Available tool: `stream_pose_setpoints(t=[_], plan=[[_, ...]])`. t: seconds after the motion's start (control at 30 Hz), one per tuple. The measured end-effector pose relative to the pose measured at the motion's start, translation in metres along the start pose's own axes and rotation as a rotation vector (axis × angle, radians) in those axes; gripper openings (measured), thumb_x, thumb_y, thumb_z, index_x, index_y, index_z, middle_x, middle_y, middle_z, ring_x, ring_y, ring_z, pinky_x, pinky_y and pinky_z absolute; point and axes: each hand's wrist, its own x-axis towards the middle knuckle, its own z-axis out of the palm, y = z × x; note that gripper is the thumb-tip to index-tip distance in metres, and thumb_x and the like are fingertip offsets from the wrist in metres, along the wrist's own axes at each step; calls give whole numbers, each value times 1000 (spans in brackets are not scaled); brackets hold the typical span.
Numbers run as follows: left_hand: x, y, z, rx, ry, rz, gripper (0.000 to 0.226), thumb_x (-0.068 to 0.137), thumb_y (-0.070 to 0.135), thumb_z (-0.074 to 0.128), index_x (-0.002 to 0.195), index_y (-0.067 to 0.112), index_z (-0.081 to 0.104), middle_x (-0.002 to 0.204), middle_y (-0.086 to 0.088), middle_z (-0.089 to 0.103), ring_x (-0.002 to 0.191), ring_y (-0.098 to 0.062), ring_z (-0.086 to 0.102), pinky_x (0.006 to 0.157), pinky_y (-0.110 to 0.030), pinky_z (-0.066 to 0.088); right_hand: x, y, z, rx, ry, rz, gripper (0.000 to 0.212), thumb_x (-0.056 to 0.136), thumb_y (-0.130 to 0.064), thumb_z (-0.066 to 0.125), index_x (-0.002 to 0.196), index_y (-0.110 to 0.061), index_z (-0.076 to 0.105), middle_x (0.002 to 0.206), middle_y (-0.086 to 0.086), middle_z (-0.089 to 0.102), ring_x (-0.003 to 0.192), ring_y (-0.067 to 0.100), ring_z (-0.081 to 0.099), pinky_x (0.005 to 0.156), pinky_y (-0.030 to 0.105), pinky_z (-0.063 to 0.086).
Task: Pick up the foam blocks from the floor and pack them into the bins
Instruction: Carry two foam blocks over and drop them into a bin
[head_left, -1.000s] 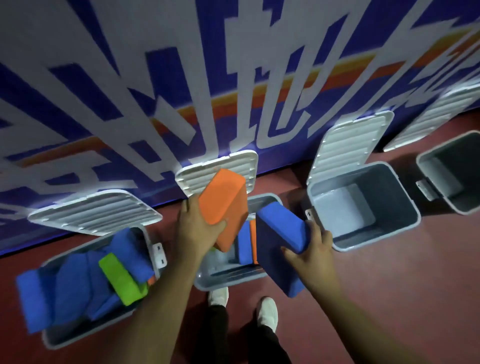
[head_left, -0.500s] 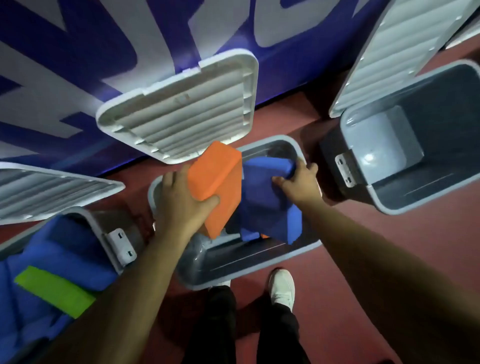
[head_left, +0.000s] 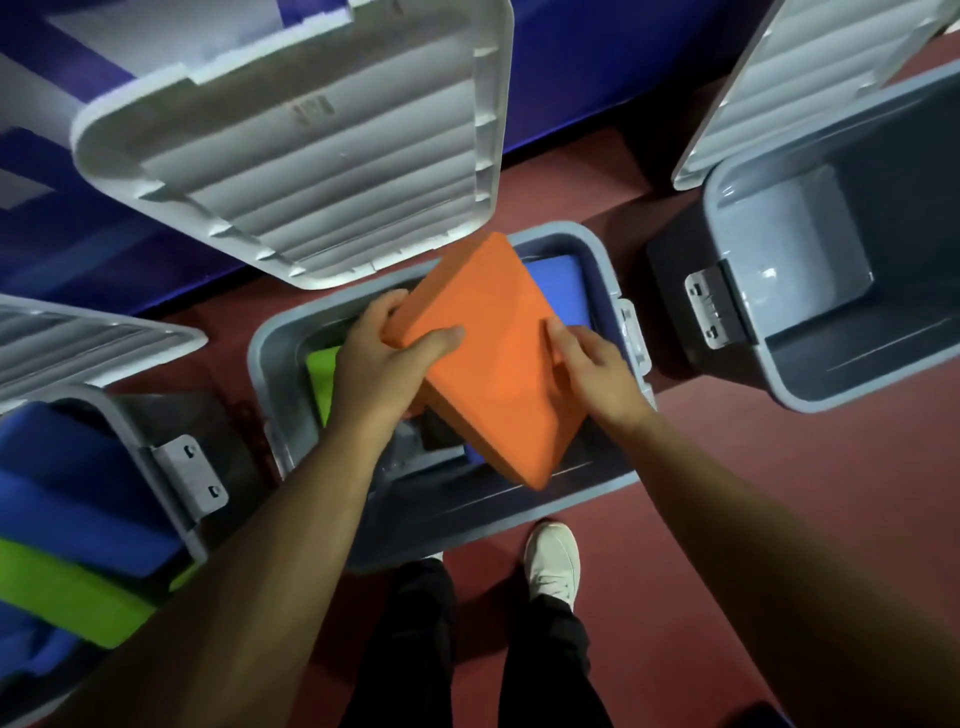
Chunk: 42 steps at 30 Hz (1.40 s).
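**Packing: orange block (head_left: 488, 364) over middle bin (head_left: 493, 525)**

The left hand (head_left: 382, 366) and right hand (head_left: 597, 371) each have a grip on the orange block, tilted over the open middle bin. A blue block (head_left: 556, 283) and a green block (head_left: 323, 382) lie inside. The lid's (head_left: 311, 156) moulded mark is unreadable.

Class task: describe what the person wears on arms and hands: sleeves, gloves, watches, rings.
The left hand and right hand are ungloved, with no rings showing. The left forearm and right forearm are uncovered to the frame edge: no sleeve, watch or band in view.

Right hand (head_left: 597, 374) now on orange block (head_left: 493, 364)
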Motion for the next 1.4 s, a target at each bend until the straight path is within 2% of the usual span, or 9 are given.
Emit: stream_pose_setpoints(t=[0.13,0.3,0.4,0.6,0.7,0.8,1.0,1.13,1.4], plan=[[10,-1,31,-172,44,-69,78,51,60,89,109,38,40,120,-3,61,104,-19,65,92,-46,54,-14,19,-19,44,-50,30,32,92,-53,61,96,-22,65,91,-10,67,73,-5,62,61,7,43],[23,-28,72,-42,8,-25,71,72,46,79,128,33,37,131,0,40,117,-16,49,103,-37,43,-6,52,-13,140,55,78,40,91,-58,59,102,-19,52,81,-9,59,64,-5,58,68,22,42],[34,-45,88,181,8,55,75,87,37,69,151,32,29,134,-6,31,125,-20,39,102,-19,26,5,64,-1,146,134,49,42,91,-59,59,109,-23,48,88,-7,60,80,7,62,75,31,46],[38,-75,112,388,-116,181,95,81,12,70,155,34,15,153,-5,26,133,-17,37,98,-15,24,31,91,16,-68,123,0,52,98,-44,53,141,-17,46,131,4,50,115,19,53,103,40,43],[42,-79,114,483,-145,205,95,84,18,68,155,38,9,155,-5,23,135,-21,36,100,-18,25,35,95,16,-127,83,3,50,100,-43,49,141,-15,43,130,5,54,118,22,54,96,34,41],[35,-61,103,535,-151,223,87,83,24,71,155,27,21,152,-9,25,137,-24,35,110,-27,26,24,82,1,-150,140,28,61,95,-52,52,141,-12,43,137,11,51,124,30,52,102,43,44],[-24,42,47,553,-71,248,59,83,33,68,134,10,49,131,-15,46,123,-30,48,106,-37,38,-59,5,-74,-259,209,-21,62,95,-46,56,142,-8,43,141,17,44,129,33,45,104,39,38],[-96,157,7,571,-2,404,65,76,48,52,121,2,60,116,-19,57,112,-36,56,98,-40,43,-149,-77,-141,-304,301,-116,63,94,-48,56,142,-10,45,141,15,46,130,33,44,109,42,37],[-304,371,-74,614,64,634,42,91,32,60,127,11,57,125,-10,53,116,-29,52,99,-35,40,-381,-242,-240,-381,482,-329,58,93,-51,53,137,-12,48,137,11,49,126,32,47,104,43,38]])
